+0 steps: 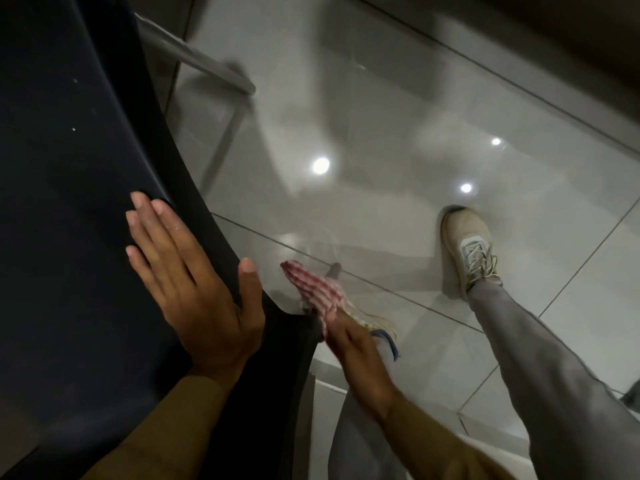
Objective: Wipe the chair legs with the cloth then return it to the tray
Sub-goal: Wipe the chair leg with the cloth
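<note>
A dark blue-black chair seat fills the left side of the head view. My left hand lies flat on its edge, fingers spread, thumb hooked over the rim. Below the seat's corner, my right hand holds a red-and-white checked cloth against a thin chair leg that reaches the floor. A second grey chair leg slants out at the upper left. The tray is not in view.
Glossy grey floor tiles reflect ceiling lights. My right foot in a pale sneaker stands on the tiles to the right, and my grey trouser legs cross the lower right. A dark wall base runs along the top right.
</note>
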A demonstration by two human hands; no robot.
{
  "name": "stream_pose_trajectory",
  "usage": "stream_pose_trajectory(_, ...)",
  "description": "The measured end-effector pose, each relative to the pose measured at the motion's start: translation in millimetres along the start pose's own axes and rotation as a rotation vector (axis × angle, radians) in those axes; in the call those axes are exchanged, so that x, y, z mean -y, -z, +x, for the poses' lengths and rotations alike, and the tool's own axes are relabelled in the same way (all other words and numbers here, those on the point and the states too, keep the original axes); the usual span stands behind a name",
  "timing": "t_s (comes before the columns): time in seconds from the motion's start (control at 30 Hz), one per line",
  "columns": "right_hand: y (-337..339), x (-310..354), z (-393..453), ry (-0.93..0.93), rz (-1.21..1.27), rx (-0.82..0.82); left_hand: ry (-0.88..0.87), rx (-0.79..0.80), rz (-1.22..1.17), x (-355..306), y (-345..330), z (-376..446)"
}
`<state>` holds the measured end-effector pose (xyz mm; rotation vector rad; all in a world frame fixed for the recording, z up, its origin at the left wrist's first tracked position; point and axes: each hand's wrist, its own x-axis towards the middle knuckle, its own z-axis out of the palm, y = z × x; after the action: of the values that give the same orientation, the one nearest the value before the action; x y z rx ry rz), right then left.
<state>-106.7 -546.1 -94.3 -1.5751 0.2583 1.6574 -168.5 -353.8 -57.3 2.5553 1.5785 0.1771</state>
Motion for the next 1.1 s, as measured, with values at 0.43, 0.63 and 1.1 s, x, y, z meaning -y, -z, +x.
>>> stream_pose_trajectory(0.43, -3, -10, 104, -0.256, 0.025, -0.296, -0.020, -0.017, -0.003, 7, -7, -2)
stream_pose_trajectory(0.63, -17, 1, -5, -0.078, 0.200, -0.164, 0.000, 0.025, -0.017, 3, -2, -1)
stream_pose_trajectory(1.1, -4, 8, 59, -0.177, -0.115, -0.272, -0.021, 0.027, 0.026, 8, -7, -3)
